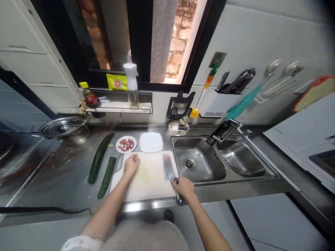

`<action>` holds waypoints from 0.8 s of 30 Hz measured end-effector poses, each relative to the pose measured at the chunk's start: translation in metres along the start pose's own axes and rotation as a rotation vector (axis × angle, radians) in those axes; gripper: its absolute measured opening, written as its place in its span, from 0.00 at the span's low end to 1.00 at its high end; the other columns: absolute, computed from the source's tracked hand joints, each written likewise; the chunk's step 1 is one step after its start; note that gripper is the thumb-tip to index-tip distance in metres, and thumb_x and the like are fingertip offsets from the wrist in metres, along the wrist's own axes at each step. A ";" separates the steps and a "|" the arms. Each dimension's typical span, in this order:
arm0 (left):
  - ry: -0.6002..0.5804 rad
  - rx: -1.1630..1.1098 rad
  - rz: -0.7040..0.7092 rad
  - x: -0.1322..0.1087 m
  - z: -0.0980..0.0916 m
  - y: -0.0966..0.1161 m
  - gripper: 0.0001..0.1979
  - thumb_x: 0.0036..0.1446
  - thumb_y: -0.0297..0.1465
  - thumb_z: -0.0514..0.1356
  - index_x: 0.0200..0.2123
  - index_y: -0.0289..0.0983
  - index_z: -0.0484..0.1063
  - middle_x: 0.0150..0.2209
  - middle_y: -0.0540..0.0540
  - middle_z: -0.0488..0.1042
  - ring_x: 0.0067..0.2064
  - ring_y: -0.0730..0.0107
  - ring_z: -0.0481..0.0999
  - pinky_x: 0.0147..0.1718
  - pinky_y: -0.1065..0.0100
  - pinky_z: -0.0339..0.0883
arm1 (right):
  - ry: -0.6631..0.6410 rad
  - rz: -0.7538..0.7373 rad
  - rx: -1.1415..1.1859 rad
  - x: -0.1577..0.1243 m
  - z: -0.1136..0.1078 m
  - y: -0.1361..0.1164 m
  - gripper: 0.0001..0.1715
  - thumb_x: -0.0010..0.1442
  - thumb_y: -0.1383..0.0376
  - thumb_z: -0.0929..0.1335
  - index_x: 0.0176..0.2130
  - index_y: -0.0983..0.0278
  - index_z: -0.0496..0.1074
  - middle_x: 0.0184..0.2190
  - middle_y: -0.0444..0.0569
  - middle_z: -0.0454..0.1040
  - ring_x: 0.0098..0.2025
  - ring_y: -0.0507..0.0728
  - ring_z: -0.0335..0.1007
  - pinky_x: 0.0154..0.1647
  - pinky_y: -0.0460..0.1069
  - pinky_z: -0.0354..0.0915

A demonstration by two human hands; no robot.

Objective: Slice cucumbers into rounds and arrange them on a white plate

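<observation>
My right hand (185,188) is closed around the black handle of a kitchen knife (169,167). Its broad blade reaches over the right side of a white cutting board (154,188). Over the board's upper left, my left hand (131,166) has its fingers curled in; whether anything is inside them is hidden. A pale green wet patch marks the middle of the board. Left of it lie a long whole-looking cucumber (101,158) and a shorter cucumber piece (106,177), with a small pale green slice (111,145) near the long one's top.
Behind the board stand a plate of chopped red pieces (126,144) and a white square plate (151,142). A double sink (199,179) adjoins on the right, its black faucet (222,131) behind. A lidded steel pot (64,129) sits at left, below a bottle shelf (117,108).
</observation>
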State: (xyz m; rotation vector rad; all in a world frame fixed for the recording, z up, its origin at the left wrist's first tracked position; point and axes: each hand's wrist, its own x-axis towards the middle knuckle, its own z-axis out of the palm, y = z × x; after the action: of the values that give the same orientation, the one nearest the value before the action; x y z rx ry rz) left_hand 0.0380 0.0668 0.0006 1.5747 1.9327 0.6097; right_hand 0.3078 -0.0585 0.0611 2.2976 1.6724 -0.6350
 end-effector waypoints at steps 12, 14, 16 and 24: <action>-0.106 0.148 -0.058 0.061 0.023 0.025 0.17 0.57 0.36 0.55 0.46 0.35 0.74 0.44 0.38 0.78 0.48 0.58 0.76 0.43 0.68 0.64 | 0.209 -0.020 0.232 0.134 -0.047 -0.053 0.20 0.64 0.58 0.61 0.47 0.66 0.73 0.45 0.59 0.76 0.48 0.60 0.72 0.41 0.48 0.61; -0.128 0.177 -0.064 0.066 0.027 0.027 0.15 0.57 0.36 0.55 0.43 0.35 0.75 0.43 0.38 0.78 0.46 0.58 0.77 0.41 0.68 0.64 | 0.177 -0.023 0.293 0.154 -0.045 -0.063 0.19 0.64 0.59 0.61 0.46 0.66 0.73 0.46 0.59 0.76 0.48 0.59 0.71 0.42 0.47 0.61; -0.141 0.192 -0.072 0.070 0.030 0.029 0.14 0.57 0.36 0.55 0.39 0.35 0.76 0.41 0.38 0.79 0.44 0.58 0.77 0.40 0.68 0.64 | 0.147 -0.026 0.357 0.168 -0.042 -0.071 0.18 0.63 0.60 0.63 0.45 0.68 0.74 0.45 0.60 0.76 0.48 0.59 0.72 0.42 0.47 0.61; -0.124 0.142 -0.110 0.078 0.033 0.031 0.08 0.52 0.31 0.58 0.34 0.36 0.75 0.37 0.40 0.79 0.41 0.60 0.77 0.37 0.69 0.63 | 0.154 -0.009 0.504 0.193 -0.031 -0.082 0.10 0.54 0.67 0.68 0.37 0.67 0.75 0.32 0.52 0.77 0.38 0.56 0.73 0.35 0.44 0.61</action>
State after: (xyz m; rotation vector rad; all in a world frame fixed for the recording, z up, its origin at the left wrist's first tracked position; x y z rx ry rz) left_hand 0.0712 0.1498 -0.0141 1.5399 1.9900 0.3275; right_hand 0.2865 0.1441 0.0031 2.7415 1.7454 -1.0014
